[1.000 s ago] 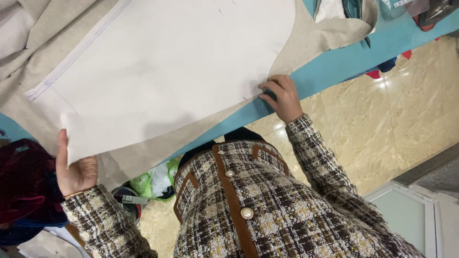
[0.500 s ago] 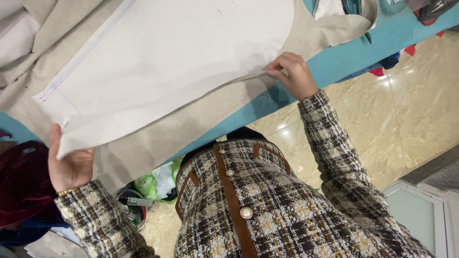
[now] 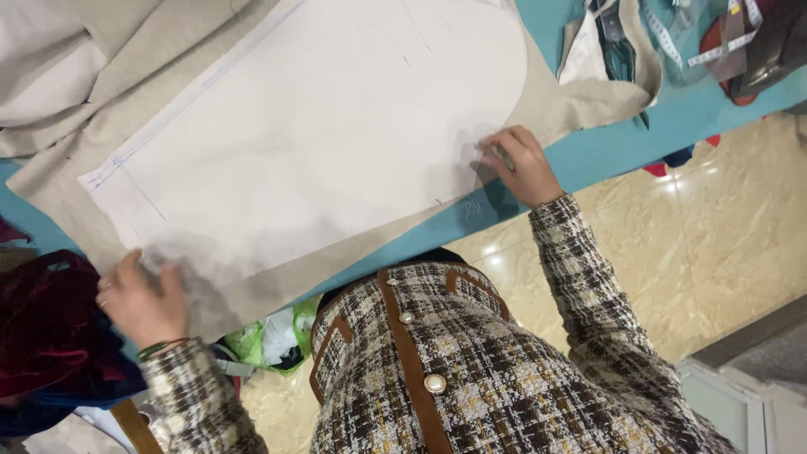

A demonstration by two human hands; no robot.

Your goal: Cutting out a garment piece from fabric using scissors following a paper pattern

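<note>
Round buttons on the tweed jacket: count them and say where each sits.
3. Small button near the collar, another button just below it, and a larger pearl button lower along the brown trim. More may lie out of view.

Large white paper pattern (image 3: 319,126) lies flat on beige fabric (image 3: 538,109) (one end rounded).

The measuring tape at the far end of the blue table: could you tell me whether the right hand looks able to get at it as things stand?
Probably yes. The right hand rests on the white pattern sheet, holding nothing, and the measuring tape lies uncovered on the blue table; only flat beige fabric lies between them.
</note>
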